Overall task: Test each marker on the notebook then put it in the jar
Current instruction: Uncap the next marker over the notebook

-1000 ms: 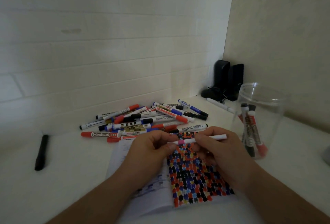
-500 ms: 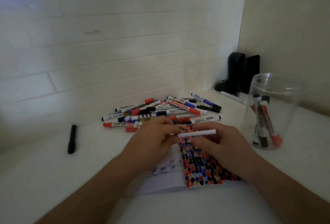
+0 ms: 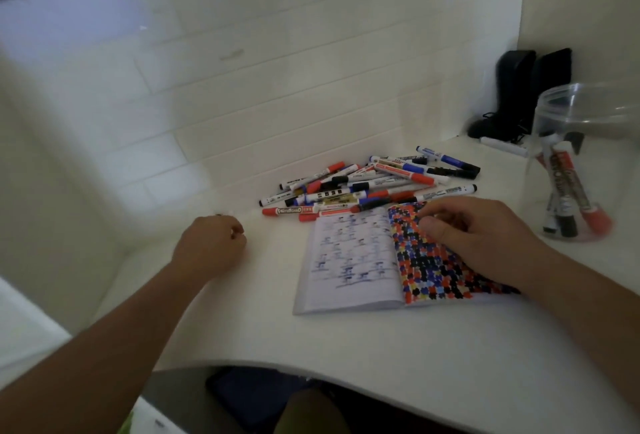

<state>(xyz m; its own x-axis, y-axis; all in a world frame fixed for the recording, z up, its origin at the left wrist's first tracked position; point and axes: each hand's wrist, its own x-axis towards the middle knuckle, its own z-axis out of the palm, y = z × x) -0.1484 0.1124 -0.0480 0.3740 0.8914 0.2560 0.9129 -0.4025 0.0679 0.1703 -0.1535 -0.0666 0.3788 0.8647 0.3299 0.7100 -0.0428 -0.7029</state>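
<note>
The open notebook (image 3: 349,260) lies on the white table, its right page covered in coloured marks. On that page rests my right hand (image 3: 474,236), thumb and curled fingers closed round the white marker, which is almost entirely hidden under them. Left of the notebook, my left hand (image 3: 211,243) is down on the table with its fingers curled; a small pale piece, apparently the marker's cap, shows at its fingertips. A pile of markers (image 3: 374,184) lies just behind the notebook. To the right stands the clear jar (image 3: 540,163), with several markers (image 3: 568,205) inside.
Two black speakers (image 3: 519,94) with a cable stand in the back right corner, and a white marker (image 3: 502,147) lies before them. A small dark object (image 3: 218,215) peeks out behind my left hand. Walls close the back and right; the table's front edge (image 3: 311,373) curves.
My hands have separated. The left one moved away to the left onto the table. The right one lowered the white marker onto the coloured page. The camera turned left and down.
</note>
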